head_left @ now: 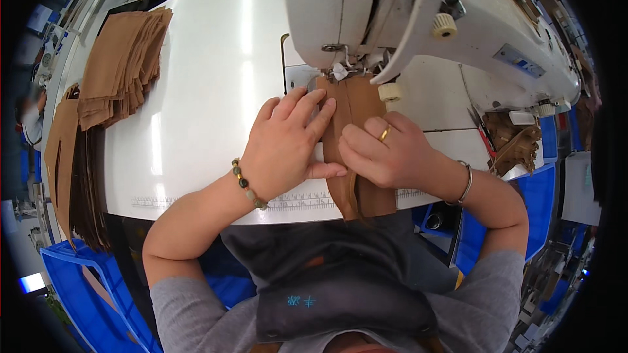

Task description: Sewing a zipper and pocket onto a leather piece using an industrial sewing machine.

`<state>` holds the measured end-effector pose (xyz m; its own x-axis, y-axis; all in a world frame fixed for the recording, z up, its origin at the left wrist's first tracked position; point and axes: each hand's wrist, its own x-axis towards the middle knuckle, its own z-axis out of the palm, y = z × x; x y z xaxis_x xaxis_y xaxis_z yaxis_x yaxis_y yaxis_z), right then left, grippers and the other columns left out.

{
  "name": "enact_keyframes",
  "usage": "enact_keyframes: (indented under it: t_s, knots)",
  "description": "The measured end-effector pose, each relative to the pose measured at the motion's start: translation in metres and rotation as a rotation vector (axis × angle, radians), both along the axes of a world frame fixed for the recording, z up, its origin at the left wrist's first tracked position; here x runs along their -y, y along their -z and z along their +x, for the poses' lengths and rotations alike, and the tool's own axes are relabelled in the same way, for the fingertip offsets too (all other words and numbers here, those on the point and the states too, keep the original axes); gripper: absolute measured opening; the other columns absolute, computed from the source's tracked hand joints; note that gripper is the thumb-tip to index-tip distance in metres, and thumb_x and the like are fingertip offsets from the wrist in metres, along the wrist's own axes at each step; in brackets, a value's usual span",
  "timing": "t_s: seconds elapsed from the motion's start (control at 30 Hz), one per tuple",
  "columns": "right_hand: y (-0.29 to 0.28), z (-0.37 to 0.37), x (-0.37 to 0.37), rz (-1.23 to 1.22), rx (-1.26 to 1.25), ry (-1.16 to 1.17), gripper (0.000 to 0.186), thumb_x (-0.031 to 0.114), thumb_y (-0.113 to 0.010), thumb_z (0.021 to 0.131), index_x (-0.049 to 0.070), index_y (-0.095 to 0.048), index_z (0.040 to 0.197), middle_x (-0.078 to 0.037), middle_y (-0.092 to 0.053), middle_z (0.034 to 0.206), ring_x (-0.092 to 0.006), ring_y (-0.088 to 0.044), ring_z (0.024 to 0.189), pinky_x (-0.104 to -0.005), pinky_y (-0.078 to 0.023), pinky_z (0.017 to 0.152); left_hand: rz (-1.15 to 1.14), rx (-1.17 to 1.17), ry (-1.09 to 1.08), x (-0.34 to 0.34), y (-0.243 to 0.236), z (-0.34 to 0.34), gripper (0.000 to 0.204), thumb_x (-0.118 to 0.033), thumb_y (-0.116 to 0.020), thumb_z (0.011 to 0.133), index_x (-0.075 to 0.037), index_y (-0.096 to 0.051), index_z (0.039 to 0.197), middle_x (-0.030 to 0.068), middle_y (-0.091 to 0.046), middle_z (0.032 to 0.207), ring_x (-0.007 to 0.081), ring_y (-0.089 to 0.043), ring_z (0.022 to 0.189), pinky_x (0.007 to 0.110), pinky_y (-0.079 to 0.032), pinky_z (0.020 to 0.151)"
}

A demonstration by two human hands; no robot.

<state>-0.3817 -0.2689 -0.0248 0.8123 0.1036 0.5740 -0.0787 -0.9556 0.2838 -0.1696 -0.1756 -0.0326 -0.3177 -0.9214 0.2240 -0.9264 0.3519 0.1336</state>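
Note:
A strip of brown fabric lies on the white table under the needle area of a sewing machine, its near end hanging at the table's front edge. A seam or fold line runs along its length. My left hand lies flat with fingers spread, fingertips pressing the fabric's left edge just before the presser foot. Over the right part of the strip, my right hand has its fingers curled and pinched on the fabric. The fingertips of that hand are partly hidden.
Stacked brown fabric pieces sit at the far left, with longer pieces draped over the table's left edge. Red-handled scissors and brown scraps lie at the right. Blue bins flank the table. A printed ruler follows the front edge.

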Motion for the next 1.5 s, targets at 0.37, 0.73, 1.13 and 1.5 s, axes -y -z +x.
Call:
enact_keyframes:
  t_s: [0.37, 0.73, 1.13, 1.5]
  knots:
    - [-0.045, -0.026, -0.031, 0.768, -0.251, -0.092, 0.016, 0.010, -0.072, 0.074, 0.008, -0.064, 0.087, -0.002, -0.060, 0.083, -0.0174, -0.063, 0.068, -0.0329, -0.048, 0.053, 0.047, -0.021, -0.015, -0.001, -0.003, -0.001, 0.099, -0.065, -0.077, 0.073, -0.006, -0.052, 0.149, 0.0110, -0.053, 0.148, 0.0350, -0.048, 0.138, 0.047, -0.042, 0.110]
    - [-0.016, 0.003, 0.008, 0.385, 0.111, -0.226, 0.028, 0.011, -0.072, 0.083, 0.002, -0.073, 0.109, -0.010, -0.073, 0.113, -0.0213, -0.075, 0.092, -0.0291, -0.061, 0.069, 0.048, 0.007, 0.016, -0.001, -0.004, 0.001, 0.108, -0.073, -0.075, 0.071, -0.003, -0.050, 0.149, 0.0132, -0.052, 0.149, 0.0356, -0.049, 0.138, 0.047, -0.042, 0.110]
    - [0.030, 0.004, 0.020, 0.287, 0.007, -0.020, 0.031, 0.014, -0.068, 0.081, 0.002, -0.073, 0.109, -0.009, -0.070, 0.119, -0.0208, -0.074, 0.102, -0.0300, -0.059, 0.076, 0.016, -0.209, -0.033, 0.000, 0.001, -0.001, 0.108, -0.074, -0.078, 0.065, 0.001, -0.052, 0.139, 0.0139, -0.054, 0.147, 0.0345, -0.050, 0.137, 0.046, -0.043, 0.110]
    - [0.028, 0.004, 0.018, 0.432, -0.064, 0.081, 0.029, 0.010, -0.068, 0.082, 0.001, -0.073, 0.110, -0.013, -0.069, 0.127, -0.0295, -0.072, 0.109, -0.0347, -0.062, 0.082, 0.082, 0.021, -0.027, 0.000, -0.006, -0.004, 0.105, -0.076, -0.073, 0.068, 0.002, -0.056, 0.138, 0.0125, -0.052, 0.151, 0.0329, -0.049, 0.140, 0.046, -0.042, 0.111]
